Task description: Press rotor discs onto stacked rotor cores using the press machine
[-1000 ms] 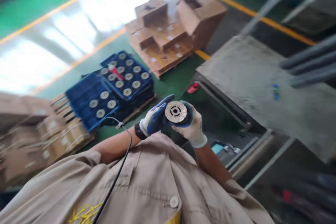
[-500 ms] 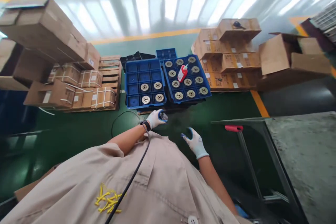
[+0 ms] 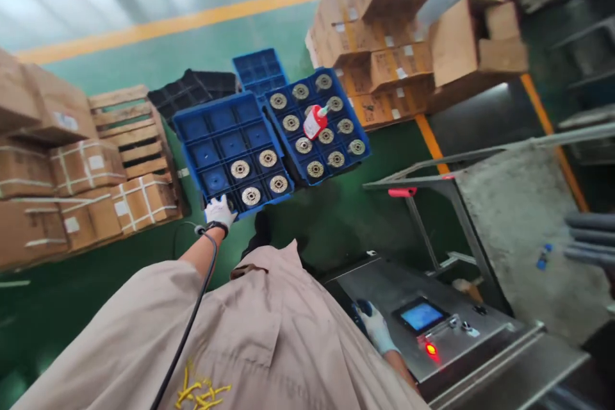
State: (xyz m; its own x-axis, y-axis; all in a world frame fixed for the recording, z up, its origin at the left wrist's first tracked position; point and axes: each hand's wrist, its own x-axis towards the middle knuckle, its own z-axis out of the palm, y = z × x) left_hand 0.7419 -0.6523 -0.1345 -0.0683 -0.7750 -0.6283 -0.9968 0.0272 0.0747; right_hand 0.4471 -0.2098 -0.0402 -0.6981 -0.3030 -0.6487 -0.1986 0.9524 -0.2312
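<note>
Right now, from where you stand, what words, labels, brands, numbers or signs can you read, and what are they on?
None can be read.
Red bottle: white label, too blurred.
Strapped boxes at left: pale labels, too small.
Stacked boxes at upper right: labels and dark print, too small.
Screen on the metal console: lit blue, too blurred.
Beige shirt: yellow marks, not legible.
</note>
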